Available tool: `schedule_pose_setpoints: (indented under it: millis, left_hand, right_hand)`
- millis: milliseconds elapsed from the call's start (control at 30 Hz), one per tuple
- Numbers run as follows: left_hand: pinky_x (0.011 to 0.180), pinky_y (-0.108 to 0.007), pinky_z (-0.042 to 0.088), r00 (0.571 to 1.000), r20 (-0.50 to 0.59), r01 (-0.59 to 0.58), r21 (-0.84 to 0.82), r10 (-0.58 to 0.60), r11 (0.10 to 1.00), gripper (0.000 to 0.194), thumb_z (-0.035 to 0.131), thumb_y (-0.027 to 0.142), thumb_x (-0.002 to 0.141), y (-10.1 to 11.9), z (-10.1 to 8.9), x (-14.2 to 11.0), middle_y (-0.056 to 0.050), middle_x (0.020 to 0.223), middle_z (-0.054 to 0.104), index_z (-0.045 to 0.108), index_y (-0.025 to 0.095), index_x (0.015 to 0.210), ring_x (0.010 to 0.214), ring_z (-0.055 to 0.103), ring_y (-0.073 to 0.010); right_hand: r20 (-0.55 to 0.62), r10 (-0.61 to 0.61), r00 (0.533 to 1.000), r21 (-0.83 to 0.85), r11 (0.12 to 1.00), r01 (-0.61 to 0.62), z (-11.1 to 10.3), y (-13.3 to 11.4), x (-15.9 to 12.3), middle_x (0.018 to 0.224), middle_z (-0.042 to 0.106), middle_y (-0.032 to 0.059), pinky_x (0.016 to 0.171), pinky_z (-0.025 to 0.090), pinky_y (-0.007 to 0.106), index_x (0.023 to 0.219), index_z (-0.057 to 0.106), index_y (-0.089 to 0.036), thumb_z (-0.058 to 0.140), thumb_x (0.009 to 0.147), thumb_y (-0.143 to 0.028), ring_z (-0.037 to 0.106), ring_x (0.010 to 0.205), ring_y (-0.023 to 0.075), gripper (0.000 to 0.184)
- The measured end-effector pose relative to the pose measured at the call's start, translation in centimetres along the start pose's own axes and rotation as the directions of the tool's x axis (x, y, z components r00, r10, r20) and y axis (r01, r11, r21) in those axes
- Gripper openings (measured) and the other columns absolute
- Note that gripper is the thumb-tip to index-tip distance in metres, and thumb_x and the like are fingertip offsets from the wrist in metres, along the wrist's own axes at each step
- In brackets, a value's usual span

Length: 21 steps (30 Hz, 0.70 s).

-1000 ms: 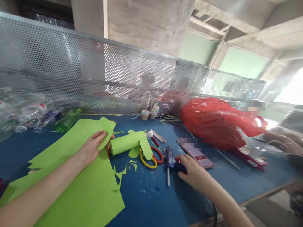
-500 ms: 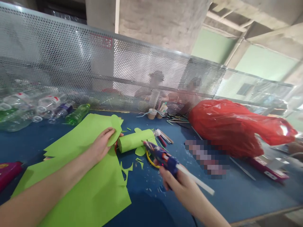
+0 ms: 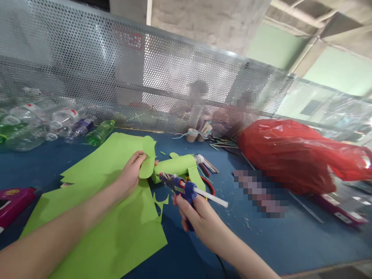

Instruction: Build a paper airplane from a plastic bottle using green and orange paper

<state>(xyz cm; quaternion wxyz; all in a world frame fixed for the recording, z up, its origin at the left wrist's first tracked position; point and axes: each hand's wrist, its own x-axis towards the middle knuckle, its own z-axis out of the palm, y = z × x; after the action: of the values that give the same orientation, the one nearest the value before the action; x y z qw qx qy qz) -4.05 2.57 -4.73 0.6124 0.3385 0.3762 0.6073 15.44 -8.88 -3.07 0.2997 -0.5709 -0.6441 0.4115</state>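
Note:
My left hand [image 3: 134,169] pinches a rounded green paper cutout [image 3: 148,157], held upright above the green sheets. In my right hand [image 3: 193,212] is a blue hot glue gun [image 3: 178,185] with a white glue stick [image 3: 213,197] jutting from its back. Its nozzle points left, just below the cutout. Behind the nozzle lies a bottle wrapped in green paper [image 3: 177,165], its clear neck to the right. Another green paper piece [image 3: 197,178] shows against the bottle's near side. Large green paper sheets [image 3: 116,228] spread under my left arm.
Several plastic bottles [image 3: 29,135] lie at the back left, near a perforated metal screen [image 3: 116,77]. Two small cups of pens [image 3: 192,135] stand at its foot. A red plastic bag [image 3: 285,155] fills the right side. Paper scraps [image 3: 159,203] and a magenta box [image 3: 16,203] lie nearer.
The glue gun has moved left, from over the wrapped bottle to close under the cutout. My left hand still holds the cutout. The view has shifted slightly.

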Motion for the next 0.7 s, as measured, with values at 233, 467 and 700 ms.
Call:
schedule_pose_setpoints:
  millis: [233, 467, 700]
  left_hand:
    - [0.068, -0.032, 0.057, 1.0, 0.005, -0.015, 0.002, 0.014, 1.0, 0.006, 0.052, 0.023, 0.087, -0.02, 0.11, -0.17, -0.001, 0.065, 0.071, 0.049, 0.023, 0.092, 0.078, 0.072, -0.0219]
    - [0.065, -0.033, 0.057, 1.0, 0.003, 0.001, -0.005, -0.001, 1.0, 0.01, 0.054, 0.023, 0.086, 0.11, 0.08, -0.26, -0.002, 0.066, 0.071, 0.049, 0.024, 0.095, 0.077, 0.072, -0.023]
    - [0.066, -0.034, 0.057, 1.0, 0.005, -0.012, -0.024, 0.012, 1.0, 0.009, 0.055, 0.024, 0.085, -0.16, -0.03, -0.1, -0.001, 0.064, 0.07, 0.051, 0.024, 0.093, 0.075, 0.072, -0.0233]
  right_hand:
    - [0.004, -0.006, 1.0, -0.025, 1.0, 0.006, 0.0, -0.39, 0.5, 0.057, 0.051, -0.0035, 0.05, 0.039, 0.025, 0.083, 0.053, -0.019, 0.039, 0.089, -0.063, 0.052, 0.052, 0.0134, 0.047]
    - [0.004, -0.004, 1.0, -0.045, 0.999, 0.004, -0.08, -0.85, 0.64, 0.055, 0.051, -0.0036, 0.049, 0.04, 0.025, 0.078, 0.052, -0.02, 0.041, 0.089, -0.061, 0.052, 0.05, 0.0134, 0.044]
    - [-0.025, 0.006, 1.0, -0.037, 0.999, -0.007, -0.16, -1.02, 0.67, 0.057, 0.052, -0.0028, 0.049, 0.041, 0.025, 0.078, 0.053, -0.02, 0.041, 0.088, -0.063, 0.052, 0.05, 0.0134, 0.046]
